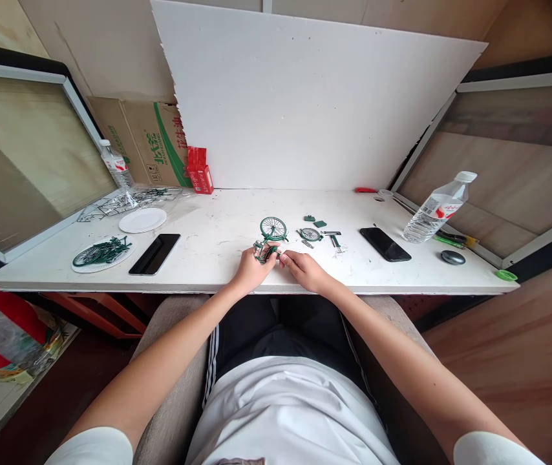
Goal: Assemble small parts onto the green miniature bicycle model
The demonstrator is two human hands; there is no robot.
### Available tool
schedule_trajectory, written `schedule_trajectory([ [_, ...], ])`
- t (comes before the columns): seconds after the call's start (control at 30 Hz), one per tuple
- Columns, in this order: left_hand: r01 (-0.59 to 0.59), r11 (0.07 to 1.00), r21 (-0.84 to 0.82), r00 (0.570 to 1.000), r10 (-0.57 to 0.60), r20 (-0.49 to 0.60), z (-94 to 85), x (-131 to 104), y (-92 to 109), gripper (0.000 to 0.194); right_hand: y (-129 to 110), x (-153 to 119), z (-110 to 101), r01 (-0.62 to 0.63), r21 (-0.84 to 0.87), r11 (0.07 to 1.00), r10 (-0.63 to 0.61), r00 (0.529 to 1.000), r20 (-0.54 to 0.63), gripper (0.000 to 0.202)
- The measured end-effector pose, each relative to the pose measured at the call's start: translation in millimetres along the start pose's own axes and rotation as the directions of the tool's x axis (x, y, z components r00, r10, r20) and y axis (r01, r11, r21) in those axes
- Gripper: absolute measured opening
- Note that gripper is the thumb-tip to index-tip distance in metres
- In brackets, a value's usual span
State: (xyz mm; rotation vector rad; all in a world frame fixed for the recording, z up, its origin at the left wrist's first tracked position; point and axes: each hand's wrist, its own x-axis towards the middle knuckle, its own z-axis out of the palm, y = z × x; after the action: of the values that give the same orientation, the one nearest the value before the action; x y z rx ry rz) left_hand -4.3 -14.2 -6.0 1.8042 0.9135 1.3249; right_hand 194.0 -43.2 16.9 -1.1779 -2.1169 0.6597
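A small green model bicycle [273, 228], partly assembled with one spoked wheel at its far end, is held over the table close to the front edge. My left hand [251, 268] is closed around its near part, thumb on top. From the right, my right hand [304, 268] pinches the near end of the same model; any tiny piece between those fingertips is hidden. Just beyond my right hand lie a loose spoked wheel [310, 234], a flat green piece [320, 224], a small green block [309, 218] and thin frame-like parts [335, 239].
At left are a white plate [130, 259] heaped with green parts, a second white plate [143, 220], a phone [154, 254] and empty part frames [111, 205]. Another phone [385, 244], a water bottle [438, 206] and a dark mouse [452, 258] are at right. A white board [315, 103] stands behind.
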Motion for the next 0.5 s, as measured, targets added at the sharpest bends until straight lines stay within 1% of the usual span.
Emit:
schedule_trajectory([
  [0.27,0.001,1.000,0.025,1.000,-0.001,-0.015,0.6,1.4,7.7,0.027,-2.1,2.3,-3.8,-0.009,0.022,1.000,0.008,0.999,0.036,0.054],
  [0.37,0.014,1.000,0.025,1.000,-0.013,-0.023,2.4,2.4,8.3,0.029,1.3,5.5,-3.5,-0.002,0.010,1.000,0.002,0.999,0.035,0.053],
  [0.5,0.023,1.000,-0.013,0.999,-0.023,-0.027,4.1,9.5,5.7,0.029,10.2,11.8,-5.2,0.040,0.009,0.999,-0.040,0.999,0.028,0.050],
])
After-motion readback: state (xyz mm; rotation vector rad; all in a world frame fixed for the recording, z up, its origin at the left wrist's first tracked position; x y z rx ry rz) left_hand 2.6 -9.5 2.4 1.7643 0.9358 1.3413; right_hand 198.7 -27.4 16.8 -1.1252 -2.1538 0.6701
